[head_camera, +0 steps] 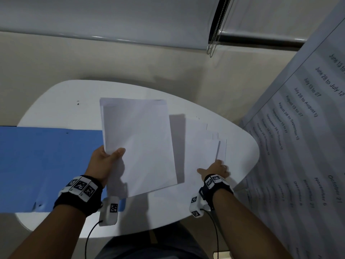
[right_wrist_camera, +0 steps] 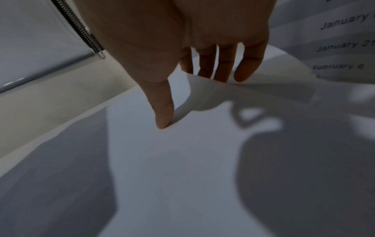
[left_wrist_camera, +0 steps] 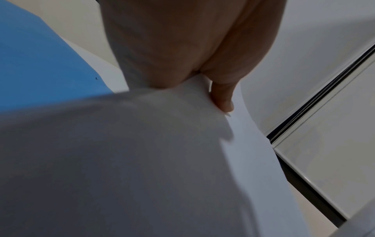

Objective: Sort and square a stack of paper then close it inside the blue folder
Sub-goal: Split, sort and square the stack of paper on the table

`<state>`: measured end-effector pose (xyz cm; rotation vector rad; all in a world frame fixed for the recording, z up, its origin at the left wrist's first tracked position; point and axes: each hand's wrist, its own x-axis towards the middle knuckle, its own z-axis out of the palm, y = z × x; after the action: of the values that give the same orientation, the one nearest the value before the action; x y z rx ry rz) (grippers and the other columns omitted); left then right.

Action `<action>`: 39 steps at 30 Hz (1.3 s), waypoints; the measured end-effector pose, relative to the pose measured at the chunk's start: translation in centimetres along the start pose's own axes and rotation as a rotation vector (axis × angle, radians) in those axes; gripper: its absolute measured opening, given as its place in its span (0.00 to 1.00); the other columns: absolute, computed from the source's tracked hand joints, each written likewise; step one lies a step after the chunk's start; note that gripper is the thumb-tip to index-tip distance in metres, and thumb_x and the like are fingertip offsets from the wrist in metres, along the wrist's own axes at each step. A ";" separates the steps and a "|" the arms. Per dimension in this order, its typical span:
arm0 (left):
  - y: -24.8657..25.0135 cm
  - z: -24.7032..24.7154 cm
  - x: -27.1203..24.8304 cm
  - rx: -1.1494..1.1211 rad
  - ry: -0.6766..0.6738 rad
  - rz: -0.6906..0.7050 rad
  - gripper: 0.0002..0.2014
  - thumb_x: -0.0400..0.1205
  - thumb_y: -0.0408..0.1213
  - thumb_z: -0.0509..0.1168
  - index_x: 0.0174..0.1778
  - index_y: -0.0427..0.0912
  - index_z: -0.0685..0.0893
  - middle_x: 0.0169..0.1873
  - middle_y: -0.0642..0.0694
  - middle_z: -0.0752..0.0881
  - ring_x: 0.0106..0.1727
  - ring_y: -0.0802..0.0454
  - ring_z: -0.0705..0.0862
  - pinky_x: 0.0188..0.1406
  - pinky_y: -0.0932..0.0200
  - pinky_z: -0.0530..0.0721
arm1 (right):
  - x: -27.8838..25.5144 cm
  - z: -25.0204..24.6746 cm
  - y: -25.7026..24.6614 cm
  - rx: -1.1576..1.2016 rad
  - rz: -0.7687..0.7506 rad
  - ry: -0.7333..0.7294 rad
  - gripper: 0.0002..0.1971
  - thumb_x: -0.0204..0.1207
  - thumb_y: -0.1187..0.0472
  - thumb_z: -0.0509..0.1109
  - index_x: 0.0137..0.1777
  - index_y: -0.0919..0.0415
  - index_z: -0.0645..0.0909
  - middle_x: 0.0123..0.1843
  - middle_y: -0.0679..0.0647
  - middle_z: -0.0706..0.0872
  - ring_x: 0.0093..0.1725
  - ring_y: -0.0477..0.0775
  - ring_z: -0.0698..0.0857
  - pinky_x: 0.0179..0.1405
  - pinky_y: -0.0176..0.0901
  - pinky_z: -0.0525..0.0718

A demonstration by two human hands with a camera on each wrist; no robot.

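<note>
My left hand (head_camera: 112, 156) grips a stack of white paper (head_camera: 138, 144) by its near left corner and holds it tilted above the white table (head_camera: 56, 101). In the left wrist view its thumb (left_wrist_camera: 223, 102) lies on top of the stack (left_wrist_camera: 142, 160); the fingers are hidden beneath. The blue folder (head_camera: 46, 165) lies open and flat at the left, part of it under the stack. My right hand (head_camera: 214, 168) rests on several loose white sheets (head_camera: 203, 146) fanned at the table's right. Its thumb (right_wrist_camera: 164, 123) presses one sheet, and the straight fingers (right_wrist_camera: 207, 64) reach behind that sheet's raised edge.
A large printed sheet listing dates (head_camera: 298, 128) hangs or leans close by on the right, just past the table's rounded edge (head_camera: 257, 156). A window blind with a bead chain (head_camera: 214, 34) runs along the back. Cables trail from both wrist cameras toward me.
</note>
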<state>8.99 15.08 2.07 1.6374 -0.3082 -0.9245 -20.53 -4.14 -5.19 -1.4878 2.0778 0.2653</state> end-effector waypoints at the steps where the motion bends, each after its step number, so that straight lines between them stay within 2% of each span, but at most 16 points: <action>1: 0.1 0.0 0.0 0.003 0.000 -0.003 0.15 0.78 0.38 0.77 0.54 0.32 0.84 0.37 0.40 0.83 0.39 0.44 0.81 0.40 0.46 0.83 | -0.1 0.2 -0.2 0.006 0.001 -0.001 0.51 0.65 0.47 0.82 0.81 0.63 0.55 0.78 0.65 0.66 0.75 0.68 0.67 0.70 0.62 0.73; 5: 0.4 -0.1 0.1 0.011 -0.005 -0.004 0.21 0.71 0.44 0.77 0.52 0.32 0.85 0.36 0.40 0.83 0.36 0.44 0.81 0.37 0.47 0.83 | -0.1 0.7 -0.2 0.107 -0.024 -0.053 0.50 0.69 0.52 0.81 0.81 0.68 0.52 0.75 0.66 0.73 0.70 0.67 0.78 0.65 0.56 0.81; 7: 0.4 -0.2 0.2 0.008 -0.007 0.001 0.17 0.75 0.41 0.77 0.52 0.34 0.85 0.36 0.41 0.83 0.36 0.44 0.80 0.37 0.47 0.83 | -0.2 0.6 0.1 0.195 -0.056 -0.056 0.46 0.72 0.57 0.79 0.82 0.68 0.54 0.75 0.66 0.75 0.70 0.66 0.79 0.64 0.54 0.81; 11: 0.7 -0.8 0.4 0.032 0.006 0.005 0.07 0.81 0.35 0.73 0.50 0.37 0.85 0.35 0.43 0.84 0.35 0.45 0.81 0.35 0.50 0.83 | -1.6 -1.6 -0.1 0.349 -0.133 0.025 0.32 0.76 0.61 0.75 0.77 0.69 0.68 0.72 0.66 0.79 0.67 0.65 0.81 0.65 0.51 0.81; 14: 0.6 -1.5 0.8 0.016 0.011 -0.016 0.08 0.81 0.36 0.73 0.52 0.37 0.85 0.36 0.43 0.84 0.36 0.46 0.81 0.35 0.51 0.83 | -3.3 -5.8 -0.9 0.403 -0.286 0.196 0.20 0.77 0.61 0.74 0.65 0.73 0.81 0.63 0.67 0.85 0.60 0.66 0.85 0.59 0.45 0.79; 16: 0.3 -1.7 1.1 -0.010 0.015 -0.052 0.08 0.81 0.36 0.73 0.52 0.38 0.84 0.37 0.43 0.84 0.37 0.45 0.81 0.36 0.50 0.84 | -4.3 -9.4 -1.4 0.380 -0.402 0.337 0.15 0.77 0.59 0.74 0.56 0.72 0.85 0.55 0.69 0.88 0.54 0.67 0.86 0.53 0.46 0.80; 20: -0.4 -1.0 2.0 -0.046 0.020 -0.102 0.09 0.81 0.37 0.73 0.55 0.39 0.85 0.40 0.42 0.86 0.41 0.43 0.83 0.40 0.49 0.84 | -5.8 -16.3 -2.0 0.366 -0.590 0.585 0.20 0.75 0.52 0.72 0.48 0.74 0.87 0.44 0.72 0.89 0.44 0.69 0.88 0.44 0.49 0.78; 23: -1.6 0.1 2.7 -0.048 -0.005 -0.150 0.14 0.81 0.39 0.74 0.59 0.38 0.86 0.46 0.40 0.88 0.46 0.41 0.84 0.46 0.46 0.85 | -7.0 -20.1 -2.2 0.448 -0.651 0.659 0.15 0.74 0.55 0.76 0.43 0.71 0.87 0.37 0.65 0.89 0.37 0.59 0.87 0.37 0.40 0.75; 26: -3.1 1.8 2.8 0.017 -0.082 -0.241 0.16 0.80 0.42 0.75 0.60 0.38 0.87 0.51 0.37 0.91 0.52 0.35 0.88 0.57 0.35 0.87 | -7.0 -20.9 -2.4 0.571 -0.635 0.545 0.13 0.73 0.58 0.78 0.44 0.71 0.87 0.36 0.57 0.86 0.35 0.48 0.84 0.30 0.31 0.71; 28: -4.3 2.9 2.9 0.097 -0.104 -0.309 0.18 0.78 0.45 0.77 0.59 0.38 0.88 0.52 0.35 0.92 0.53 0.33 0.89 0.58 0.32 0.87 | -6.3 -19.2 -2.6 0.606 -0.601 0.426 0.14 0.73 0.58 0.78 0.46 0.71 0.88 0.39 0.59 0.88 0.34 0.44 0.84 0.33 0.31 0.74; 30: -5.6 3.7 3.4 0.239 -0.121 -0.320 0.26 0.69 0.54 0.80 0.55 0.41 0.89 0.50 0.36 0.92 0.52 0.34 0.90 0.55 0.32 0.88 | -5.3 -15.4 -2.5 0.609 -0.547 0.258 0.14 0.75 0.60 0.77 0.53 0.72 0.87 0.46 0.59 0.88 0.42 0.47 0.85 0.38 0.32 0.77; 31: -6.1 3.9 3.6 0.327 -0.136 -0.321 0.27 0.66 0.56 0.79 0.54 0.41 0.89 0.50 0.37 0.92 0.52 0.34 0.90 0.55 0.34 0.89 | -5.0 -13.0 -2.3 0.610 -0.510 0.153 0.13 0.75 0.62 0.76 0.55 0.71 0.86 0.49 0.58 0.88 0.45 0.49 0.84 0.38 0.31 0.79; 33: -6.2 4.5 3.4 0.486 -0.128 -0.285 0.21 0.76 0.49 0.75 0.58 0.38 0.88 0.54 0.40 0.90 0.56 0.37 0.88 0.56 0.45 0.87 | -3.9 -7.9 -1.7 0.563 -0.424 -0.051 0.12 0.75 0.63 0.77 0.55 0.68 0.86 0.54 0.57 0.89 0.47 0.54 0.86 0.41 0.35 0.84; 35: -6.2 4.9 3.4 0.571 -0.084 -0.242 0.17 0.84 0.42 0.69 0.63 0.35 0.85 0.56 0.39 0.87 0.60 0.37 0.86 0.53 0.53 0.80 | -2.5 -3.8 -0.7 0.436 -0.373 -0.130 0.10 0.73 0.63 0.78 0.53 0.65 0.86 0.54 0.61 0.90 0.47 0.57 0.87 0.51 0.45 0.87; 37: -6.4 4.8 3.6 0.556 -0.019 -0.226 0.15 0.86 0.43 0.65 0.56 0.32 0.85 0.50 0.38 0.87 0.56 0.37 0.86 0.48 0.51 0.79 | -1.9 -1.6 -0.2 0.345 -0.350 -0.120 0.11 0.74 0.64 0.77 0.54 0.65 0.85 0.55 0.61 0.90 0.51 0.59 0.87 0.55 0.48 0.86; 39: -6.5 4.7 3.6 0.521 0.035 -0.219 0.16 0.88 0.45 0.63 0.43 0.33 0.81 0.39 0.40 0.82 0.47 0.40 0.83 0.43 0.51 0.76 | -2.1 -0.7 -0.3 0.324 -0.370 -0.130 0.14 0.76 0.65 0.74 0.62 0.65 0.83 0.61 0.61 0.87 0.58 0.60 0.86 0.61 0.48 0.84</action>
<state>6.21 11.35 -5.42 2.1975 -0.3710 -1.0334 -20.04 -2.90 -3.47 -1.5669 1.6143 -0.1104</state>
